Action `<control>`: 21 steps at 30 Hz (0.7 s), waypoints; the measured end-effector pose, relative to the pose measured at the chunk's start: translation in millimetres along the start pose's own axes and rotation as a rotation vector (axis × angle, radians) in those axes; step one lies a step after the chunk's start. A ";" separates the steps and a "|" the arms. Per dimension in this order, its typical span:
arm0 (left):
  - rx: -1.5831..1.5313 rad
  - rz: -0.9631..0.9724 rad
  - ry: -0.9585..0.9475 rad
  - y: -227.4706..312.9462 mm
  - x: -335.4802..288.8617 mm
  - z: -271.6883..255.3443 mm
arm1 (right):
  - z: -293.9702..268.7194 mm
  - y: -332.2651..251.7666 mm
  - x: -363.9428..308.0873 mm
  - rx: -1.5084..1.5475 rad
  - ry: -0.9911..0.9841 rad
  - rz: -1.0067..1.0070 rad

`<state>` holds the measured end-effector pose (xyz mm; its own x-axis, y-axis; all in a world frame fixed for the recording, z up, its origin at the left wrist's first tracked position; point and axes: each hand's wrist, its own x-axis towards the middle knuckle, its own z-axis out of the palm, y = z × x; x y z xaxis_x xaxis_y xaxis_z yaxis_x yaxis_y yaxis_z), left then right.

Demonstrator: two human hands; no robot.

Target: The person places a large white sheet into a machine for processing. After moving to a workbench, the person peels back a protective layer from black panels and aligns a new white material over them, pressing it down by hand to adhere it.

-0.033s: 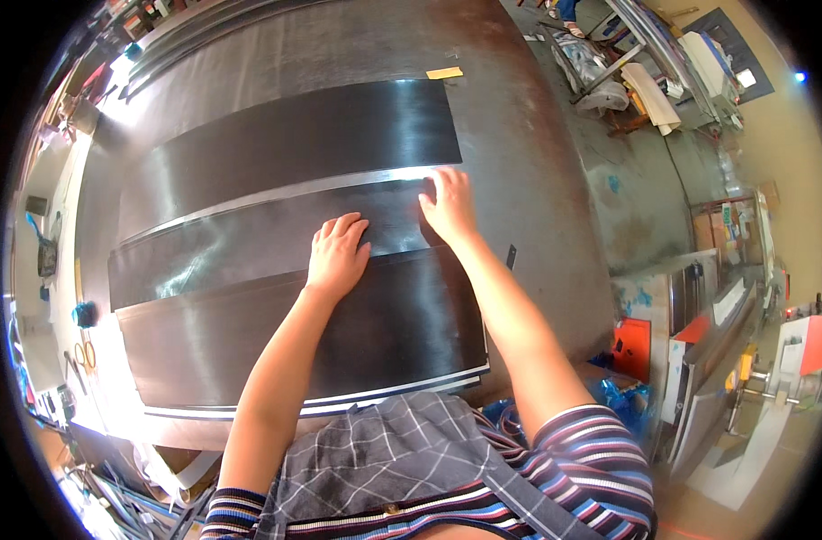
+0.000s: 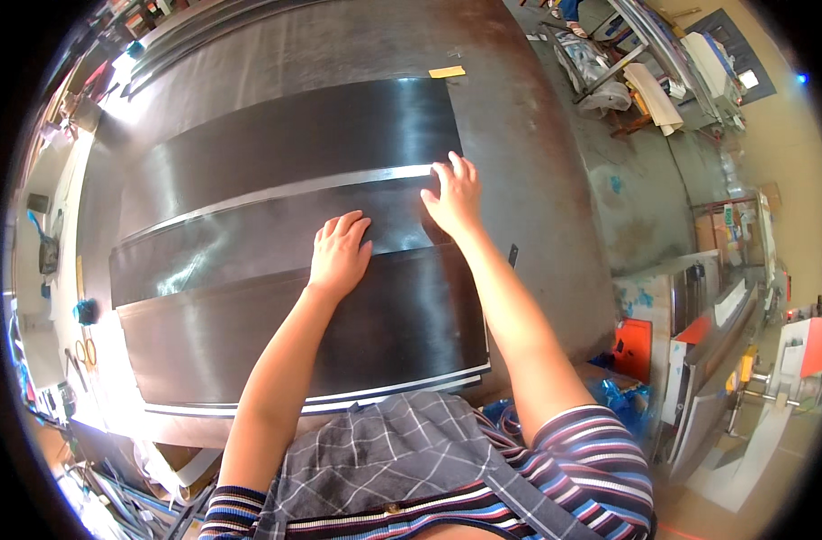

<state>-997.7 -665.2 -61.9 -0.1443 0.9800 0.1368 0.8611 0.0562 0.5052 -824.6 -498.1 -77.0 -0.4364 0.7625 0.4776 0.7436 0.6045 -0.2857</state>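
Note:
My left hand lies palm down on a dark, glossy middle panel, its fingers stretched out and slightly apart. At the right end of that panel is my right hand, with fingers reaching away from me and the thumb apart from them. Its fingertips are near the right end of a narrow silvery strip, which runs between the middle panel and a farther dark panel. Closer to my body lies another dark panel, with pale layered edges showing along its near side.
The panels rest on a large grey-brown worktable. A piece of yellow tape sits beyond the far panel. Scissors lie at the left. An orange-red sheet and blue plastic are at the right, below the table edge.
My right hand has shifted slightly away from me, and its fingers are a little more raised and spread. My left hand stays in nearly the same place.

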 end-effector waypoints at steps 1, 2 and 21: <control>0.007 -0.002 0.003 -0.1 -1.1 0.9 | 10.8 8.1 0.1 0.069 -0.054 0.004; 0.013 -0.001 0.008 -0.4 -1.0 1.7 | 10.4 10.1 2.8 0.071 -0.063 -0.021; -0.189 -0.112 0.298 37.0 -9.9 -17.3 | -28.5 -81.1 40.9 1.653 -0.113 1.053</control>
<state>-972.8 -676.1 -29.8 -0.3924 0.8696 0.2996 0.7304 0.0966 0.6762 -888.2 -522.5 -10.6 -0.2852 0.8709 -0.4003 -0.4078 -0.4882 -0.7716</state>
